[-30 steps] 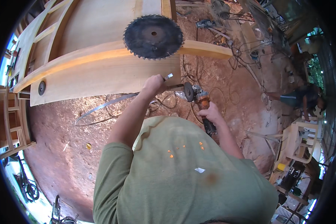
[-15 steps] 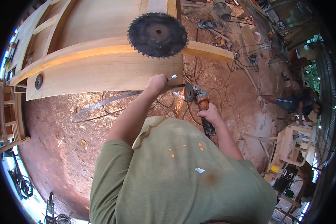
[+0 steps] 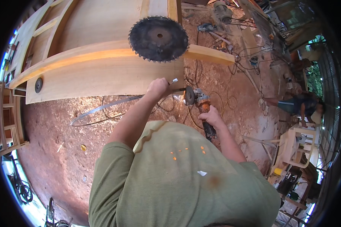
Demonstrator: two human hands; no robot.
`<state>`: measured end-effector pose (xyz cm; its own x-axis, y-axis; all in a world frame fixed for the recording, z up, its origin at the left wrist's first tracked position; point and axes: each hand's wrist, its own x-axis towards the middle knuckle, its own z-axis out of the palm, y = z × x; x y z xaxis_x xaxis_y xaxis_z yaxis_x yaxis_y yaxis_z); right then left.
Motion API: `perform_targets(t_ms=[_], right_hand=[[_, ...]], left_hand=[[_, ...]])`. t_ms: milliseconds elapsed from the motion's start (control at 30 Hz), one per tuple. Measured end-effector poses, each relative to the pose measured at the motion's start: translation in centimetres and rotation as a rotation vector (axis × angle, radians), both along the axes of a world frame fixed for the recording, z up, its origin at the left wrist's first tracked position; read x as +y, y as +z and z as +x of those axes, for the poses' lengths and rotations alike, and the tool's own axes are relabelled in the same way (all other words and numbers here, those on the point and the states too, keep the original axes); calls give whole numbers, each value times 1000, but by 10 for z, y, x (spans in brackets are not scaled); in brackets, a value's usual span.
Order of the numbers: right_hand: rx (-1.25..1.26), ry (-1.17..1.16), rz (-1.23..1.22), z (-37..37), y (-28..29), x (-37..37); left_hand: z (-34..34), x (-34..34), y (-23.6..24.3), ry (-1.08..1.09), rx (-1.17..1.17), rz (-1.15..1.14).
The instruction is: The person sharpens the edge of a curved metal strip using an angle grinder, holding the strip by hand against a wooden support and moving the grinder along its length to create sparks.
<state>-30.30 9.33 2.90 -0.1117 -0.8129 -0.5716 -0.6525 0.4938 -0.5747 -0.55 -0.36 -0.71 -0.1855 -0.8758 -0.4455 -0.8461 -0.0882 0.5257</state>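
My left hand (image 3: 159, 87) is closed around a long thin metal band (image 3: 106, 107), which trails in a wide loop to the left. A dark length of it reaches from my fist toward the grinding disc (image 3: 190, 95); whether they touch is hard to make out. A small pale tip (image 3: 174, 80) sticks out above my fist. My right hand (image 3: 211, 116) grips the orange and black angle grinder (image 3: 205, 107) by its body, with the disc facing left. Just beyond my left hand, a large toothed circular saw blade (image 3: 159, 39) rests on the wooden work.
A pale wooden panel (image 3: 102, 77) with a framed beam (image 3: 212, 54) lies ahead. A small dark disc (image 3: 38, 85) sits at its left end. Cords (image 3: 231, 100) snake over the dusty floor. An electric motor (image 3: 222, 13) stands at far right; another person (image 3: 295, 105) is at the right.
Orange sparks that fell below the disc are no longer plainly seen. Both hands keep their grips, and the grinder stays close to the band with only slight shifts.
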Motion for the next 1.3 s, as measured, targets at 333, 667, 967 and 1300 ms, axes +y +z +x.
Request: perform_targets(t_ms=[333,667,967,1300], right_hand=[[75,40,7,7,11,-1],[87,51,-22,9,13,0],[55,23,13,3,0,-3],[135,39,5,13,15,-4]], left_hand=[[0,0,-3,4,9,1],[-2,1,-14,28,9,-44],[-3,3,3,15,-17,8],[-2,0,-6,6,-12,11]])
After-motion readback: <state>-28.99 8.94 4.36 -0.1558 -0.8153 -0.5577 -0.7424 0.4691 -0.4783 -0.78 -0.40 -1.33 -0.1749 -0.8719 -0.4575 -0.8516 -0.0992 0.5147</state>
